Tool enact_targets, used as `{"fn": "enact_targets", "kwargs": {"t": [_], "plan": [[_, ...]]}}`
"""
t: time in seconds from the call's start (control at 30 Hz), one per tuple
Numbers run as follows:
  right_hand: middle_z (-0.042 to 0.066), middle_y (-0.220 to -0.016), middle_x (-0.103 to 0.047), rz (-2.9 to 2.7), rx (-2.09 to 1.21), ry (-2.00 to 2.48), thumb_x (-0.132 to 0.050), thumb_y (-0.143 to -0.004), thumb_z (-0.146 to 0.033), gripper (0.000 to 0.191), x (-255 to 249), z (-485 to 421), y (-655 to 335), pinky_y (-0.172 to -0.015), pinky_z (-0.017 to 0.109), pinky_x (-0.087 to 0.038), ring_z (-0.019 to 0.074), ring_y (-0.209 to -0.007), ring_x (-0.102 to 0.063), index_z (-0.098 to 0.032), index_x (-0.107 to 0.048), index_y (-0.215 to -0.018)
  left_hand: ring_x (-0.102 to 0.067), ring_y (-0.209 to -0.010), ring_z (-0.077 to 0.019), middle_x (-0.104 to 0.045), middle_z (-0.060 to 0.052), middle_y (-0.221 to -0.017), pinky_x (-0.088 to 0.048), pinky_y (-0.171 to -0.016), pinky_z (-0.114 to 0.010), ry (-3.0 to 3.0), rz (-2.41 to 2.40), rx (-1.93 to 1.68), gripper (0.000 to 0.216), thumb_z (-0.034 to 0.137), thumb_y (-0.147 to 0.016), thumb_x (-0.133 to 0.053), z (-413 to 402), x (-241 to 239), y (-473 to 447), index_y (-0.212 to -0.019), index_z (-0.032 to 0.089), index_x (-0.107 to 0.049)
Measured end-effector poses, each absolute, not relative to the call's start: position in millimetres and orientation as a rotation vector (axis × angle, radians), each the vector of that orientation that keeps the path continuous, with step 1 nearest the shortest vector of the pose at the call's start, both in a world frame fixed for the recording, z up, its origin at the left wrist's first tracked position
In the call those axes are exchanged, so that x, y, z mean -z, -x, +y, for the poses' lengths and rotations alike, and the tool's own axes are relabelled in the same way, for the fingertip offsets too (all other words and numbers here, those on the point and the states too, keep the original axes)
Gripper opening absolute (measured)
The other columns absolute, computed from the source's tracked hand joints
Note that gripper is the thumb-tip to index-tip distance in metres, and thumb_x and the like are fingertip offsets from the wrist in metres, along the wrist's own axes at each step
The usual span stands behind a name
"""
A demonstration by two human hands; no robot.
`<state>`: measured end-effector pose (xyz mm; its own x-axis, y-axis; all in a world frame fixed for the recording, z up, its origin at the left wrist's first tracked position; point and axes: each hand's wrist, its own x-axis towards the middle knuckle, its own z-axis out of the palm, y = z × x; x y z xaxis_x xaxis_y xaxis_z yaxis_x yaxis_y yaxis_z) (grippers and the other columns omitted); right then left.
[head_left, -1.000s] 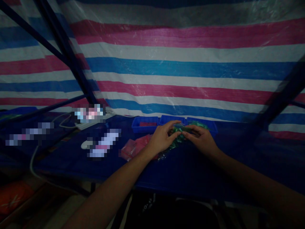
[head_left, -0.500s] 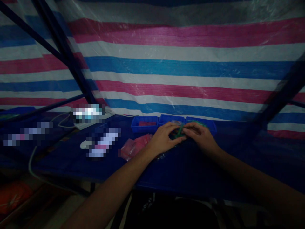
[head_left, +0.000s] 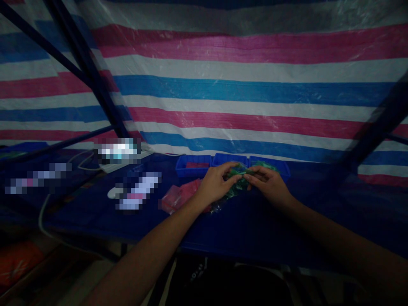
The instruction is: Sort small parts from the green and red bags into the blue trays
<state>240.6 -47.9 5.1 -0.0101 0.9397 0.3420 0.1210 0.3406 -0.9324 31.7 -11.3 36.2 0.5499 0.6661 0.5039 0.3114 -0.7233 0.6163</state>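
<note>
A small green plastic bag (head_left: 239, 173) is stretched between my two hands above the table. My left hand (head_left: 214, 182) pinches its left side between thumb and fingers. On the other side, my right hand (head_left: 270, 183) grips it with thumb and fingertips close together. More green plastic bags (head_left: 233, 192) lie just under the hands, partly covered by them. Pink plastic bags (head_left: 183, 194) are piled left of my left hand, beside my forearm. Fine detail of the held bag is too dark to make out.
Three blue bins stand in a row behind my hands: a left bin (head_left: 193, 173) with something pink, a middle bin (head_left: 223, 159) and a right bin (head_left: 283, 168) with green pieces. A white round object (head_left: 114, 193) and a cable (head_left: 41, 219) are at left. Striped sheeting (head_left: 223, 93) hangs behind the table.
The green bag has gone from steeply tilted to lying nearly level and spread between my hands. My left thumb has risen slightly, showing more green bags below.
</note>
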Motion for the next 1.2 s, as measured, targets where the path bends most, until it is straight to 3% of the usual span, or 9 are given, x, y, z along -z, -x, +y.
{"fn": "enact_targets", "kwargs": {"t": [0.13,0.3,0.43,0.57,0.67,0.8,0.87,1.03,1.2], "plan": [[-0.002,-0.066,-0.067,-1.36,-0.87,1.046,-0.079,-0.08,-0.047,0.033,-1.3,-44.1,-244.0,-0.067,0.034,-0.055,0.0163,-0.06,-0.065,-0.021,-0.064,-0.095,-0.07,-0.096,-0.0196,-0.071,-0.008,-0.114,-0.059,-0.085,-0.037,-2.322,0.793,-1.129,0.037,0.028,-0.095,-0.066,-10.3,-36.3,-32.2,-0.131,0.024,-0.061],[0.0,-0.08,-0.07,-1.285,-0.833,1.02,-0.081,-0.079,-0.046,0.035,-0.1,-42.5,-245.8,-0.066,0.032,-0.056,0.0159,-0.065,-0.067,-0.022,-0.063,-0.097,-0.062,-0.117,-0.0226,-0.065,-0.009,-0.126,-0.056,-0.096,-0.04,-2.463,0.66,-1.119,0.03,0.03,-0.093,-0.068,-12.5,-37.5,-34.2,-0.123,0.024,-0.068],[0.005,-0.099,-0.073,-1.393,-0.899,0.974,-0.076,-0.084,-0.047,0.031,-4.5,-48.9,-240.7,-0.078,0.034,-0.058,0.0194,-0.084,-0.071,-0.022,-0.068,-0.101,-0.065,-0.107,-0.0212,-0.069,-0.008,-0.119,-0.055,-0.091,-0.036,-2.465,0.677,-1.018,0.034,0.034,-0.092,-0.071,-13.8,-36.1,-35.1,-0.123,0.022,-0.067],[0.005,-0.099,-0.073,-1.425,-0.919,0.966,-0.069,-0.09,-0.048,0.029,-5.5,-50.5,-239.1,-0.074,0.034,-0.057,0.0167,-0.074,-0.07,-0.021,-0.068,-0.102,-0.065,-0.084,-0.018,-0.072,-0.005,-0.097,-0.05,-0.076,-0.032,-2.477,0.887,-1.046,0.017,0.029,-0.099,-0.058,-11.9,-38.1,-32.7,-0.103,0.018,-0.071],[0.003,-0.092,-0.069,-1.362,-0.836,0.996,-0.075,-0.085,-0.044,0.029,-3.5,-47.9,-239.8,-0.067,0.03,-0.056,0.0149,-0.071,-0.066,-0.022,-0.066,-0.102,-0.059,-0.071,-0.0156,-0.068,-0.003,-0.082,-0.044,-0.066,-0.029,-2.461,0.978,-1.083,0.02,0.032,-0.099,-0.058,-11.2,-40.3,-31.3,-0.093,0.016,-0.07],[0.004,-0.1,-0.067,-1.3,-0.803,0.99,-0.083,-0.077,-0.04,0.043,-2.5,-46.8,-238.6,-0.067,0.03,-0.058,0.0182,-0.085,-0.067,-0.024,-0.062,-0.111,-0.057,-0.069,-0.0146,-0.067,-0.002,-0.08,-0.041,-0.062,-0.027,-2.427,0.888,-1.051,0.022,0.034,-0.099,-0.057,-11.5,-38.9,-32.1,-0.094,0.016,-0.069],[0.004,-0.099,-0.069,-1.343,-0.851,0.977,-0.083,-0.078,-0.04,0.038,-2.8,-47.6,-237.7,-0.07,0.031,-0.058,0.0179,-0.082,-0.068,-0.023,-0.064,-0.107,-0.058,-0.07,-0.0146,-0.066,-0.002,-0.08,-0.043,-0.062,-0.027,-2.413,0.852,-1.038,0.022,0.035,-0.099,-0.057,-11.3,-36.8,-33.1,-0.094,0.016,-0.069],[0.0,-0.081,-0.068,-1.384,-0.87,0.986,-0.079,-0.082,-0.041,0.028,-1.5,-46.2,-240.6,-0.065,0.031,-0.055,0.0143,-0.065,-0.064,-0.022,-0.063,-0.095,-0.066,-0.089,-0.0162,-0.069,-0.006,-0.106,-0.054,-0.075,-0.03,-2.341,0.794,-1.184,0.023,0.031,-0.096,-0.064,-10.8,-35.0,-34.5,-0.116,0.019,-0.067],[0.0,-0.082,-0.069,-1.297,-0.825,1.004,-0.08,-0.08,-0.042,0.03,-0.9,-44.5,-243.8,-0.063,0.03,-0.055,0.0146,-0.064,-0.065,-0.022,-0.063,-0.095,-0.065,-0.103,-0.0187,-0.065,-0.008,-0.12,-0.059,-0.083,-0.034,-2.377,0.684,-1.175,0.028,0.029,-0.094,-0.068,-12.6,-35.5,-35.4,-0.121,0.023,-0.068]]}}
